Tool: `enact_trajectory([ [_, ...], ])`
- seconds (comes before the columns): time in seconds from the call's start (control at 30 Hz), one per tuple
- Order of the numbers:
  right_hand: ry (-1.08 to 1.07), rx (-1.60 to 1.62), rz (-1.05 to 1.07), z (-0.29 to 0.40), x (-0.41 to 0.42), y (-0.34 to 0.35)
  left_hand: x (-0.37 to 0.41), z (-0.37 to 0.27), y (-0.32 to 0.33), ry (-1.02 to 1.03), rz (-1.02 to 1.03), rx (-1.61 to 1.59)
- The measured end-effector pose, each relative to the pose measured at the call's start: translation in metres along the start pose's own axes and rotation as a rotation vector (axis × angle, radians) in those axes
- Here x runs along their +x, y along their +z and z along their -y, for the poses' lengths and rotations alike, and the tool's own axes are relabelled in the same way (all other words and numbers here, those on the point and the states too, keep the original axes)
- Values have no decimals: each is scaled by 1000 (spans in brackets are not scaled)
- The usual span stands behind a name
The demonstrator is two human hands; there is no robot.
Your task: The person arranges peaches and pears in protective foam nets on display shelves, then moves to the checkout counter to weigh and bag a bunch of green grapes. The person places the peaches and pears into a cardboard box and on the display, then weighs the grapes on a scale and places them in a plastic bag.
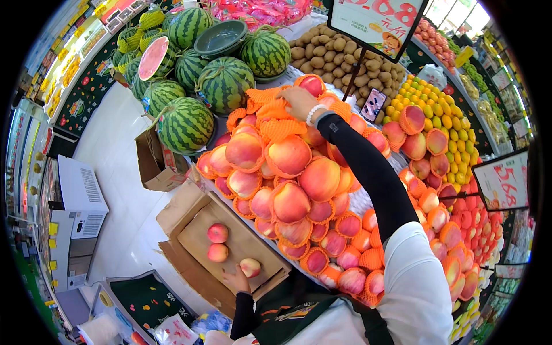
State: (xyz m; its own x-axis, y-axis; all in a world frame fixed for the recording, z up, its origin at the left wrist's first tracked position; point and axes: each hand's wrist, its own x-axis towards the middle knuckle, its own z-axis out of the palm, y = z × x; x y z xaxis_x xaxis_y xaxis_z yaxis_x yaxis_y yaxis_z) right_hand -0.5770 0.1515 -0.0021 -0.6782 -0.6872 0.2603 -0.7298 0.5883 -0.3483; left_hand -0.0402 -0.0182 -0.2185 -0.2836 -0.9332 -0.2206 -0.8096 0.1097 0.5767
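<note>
My left hand (237, 279) is low inside an open cardboard box (202, 224), its fingers apart. Its edge touches or nearly touches a pale red-yellow peach (250, 268); two redder peaches, one (217, 233) above another (218, 252), lie farther in on the cardboard. My right arm reaches over a heap of large peaches (291, 202), many in orange foam net sleeves. On top of the heap, my right hand (298, 102) rests on loose orange foam nets (280, 129); whether its fingers grip one is not clear. A white bead bracelet circles that wrist.
Whole watermelons (226, 84), a cut half (153, 58) and a green bowl (221, 38) stand beyond the heap. Kiwifruit (327, 51), a phone (373, 105) and small yellow-green fruit (448, 129) are on the right. Price signs (375, 26) on stands rise nearby.
</note>
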Motion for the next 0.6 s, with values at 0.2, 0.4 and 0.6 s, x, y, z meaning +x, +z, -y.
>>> enact_trajectory([
  [0.2,31,156,-468,107,-78,-71,1,-68,-45,344,116,-369],
  [0.4,50,1015,58,233,-213,-39,-38,-191,-102,44,1007,-1300],
  [0.6,91,839,-125,282,-293,-41,-90,-205,-140,-186,1586,-1048],
])
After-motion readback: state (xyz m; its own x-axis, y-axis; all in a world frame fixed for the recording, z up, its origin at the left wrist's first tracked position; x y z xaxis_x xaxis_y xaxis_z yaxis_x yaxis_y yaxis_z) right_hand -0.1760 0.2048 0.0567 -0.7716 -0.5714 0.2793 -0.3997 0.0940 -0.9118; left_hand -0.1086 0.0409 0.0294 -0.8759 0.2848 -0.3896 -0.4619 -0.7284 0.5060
